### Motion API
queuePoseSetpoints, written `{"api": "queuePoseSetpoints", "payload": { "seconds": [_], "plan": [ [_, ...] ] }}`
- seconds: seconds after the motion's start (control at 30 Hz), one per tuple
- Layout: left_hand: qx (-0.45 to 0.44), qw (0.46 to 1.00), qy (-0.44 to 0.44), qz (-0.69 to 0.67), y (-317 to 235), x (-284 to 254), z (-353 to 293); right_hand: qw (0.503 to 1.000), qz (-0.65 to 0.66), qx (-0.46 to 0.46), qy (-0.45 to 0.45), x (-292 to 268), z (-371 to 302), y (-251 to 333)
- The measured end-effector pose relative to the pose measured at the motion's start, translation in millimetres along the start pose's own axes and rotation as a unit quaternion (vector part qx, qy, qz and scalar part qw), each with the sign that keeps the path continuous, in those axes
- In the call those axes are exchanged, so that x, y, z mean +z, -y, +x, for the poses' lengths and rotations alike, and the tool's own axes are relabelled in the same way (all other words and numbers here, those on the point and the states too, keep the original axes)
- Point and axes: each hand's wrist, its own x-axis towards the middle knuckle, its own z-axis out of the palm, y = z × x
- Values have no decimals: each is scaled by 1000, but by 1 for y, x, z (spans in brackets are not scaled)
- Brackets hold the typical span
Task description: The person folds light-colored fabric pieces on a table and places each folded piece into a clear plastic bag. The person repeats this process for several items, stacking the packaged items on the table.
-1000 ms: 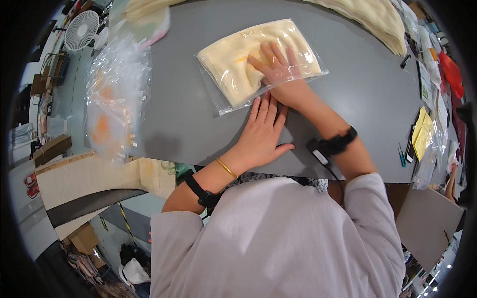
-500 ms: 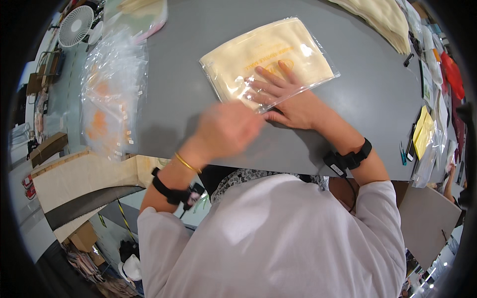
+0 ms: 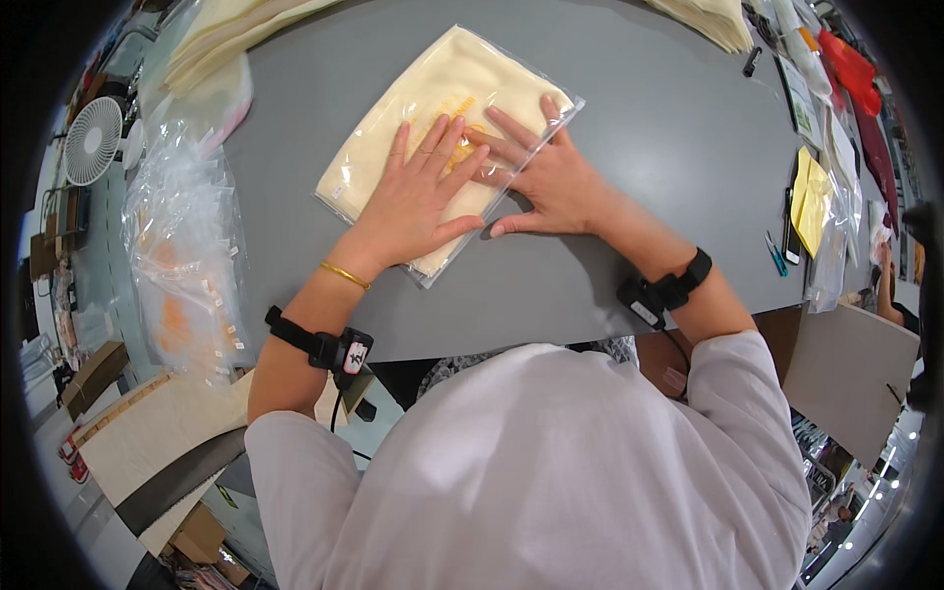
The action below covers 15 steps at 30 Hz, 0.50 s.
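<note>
A clear plastic bag (image 3: 382, 147) lies slanted on the grey table, with folded cream fabric (image 3: 393, 103) inside and yellow-orange print at its middle. My left hand (image 3: 418, 192) rests flat on top of the bag, its fingers stretched out. From the right, my right hand (image 3: 556, 182) reaches across the bag's near right edge, fingers spread. The clear edge crosses these fingers, and whether they lie under the film or on it I cannot tell. Both hands cover part of the print.
To the left lies a pile of clear plastic bags (image 3: 182, 265) with orange print. More cream fabric (image 3: 231, 39) is stacked at the far left, and another stack (image 3: 713, 20) at the far right. Small teal snips (image 3: 776, 254) and a yellow packet (image 3: 810, 202) sit near the right edge.
The bag has turned and shifted left. My left hand, blurred and raised near the bag's front corner before, now lies flat on it. My right hand remains at the bag's edge.
</note>
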Motion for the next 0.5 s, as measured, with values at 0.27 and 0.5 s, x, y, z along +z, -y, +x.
{"api": "queuePoseSetpoints", "payload": {
  "seconds": [0.27, 0.5],
  "plan": [
    [-7, 999, 13, 31, -9, 2, 1, 993, 33, 109, -28, -7, -33, -16],
    [-10, 999, 14, 41, -23, -18, 14, 954, 172, 193, -153, -20, -52, -44]
  ]
}}
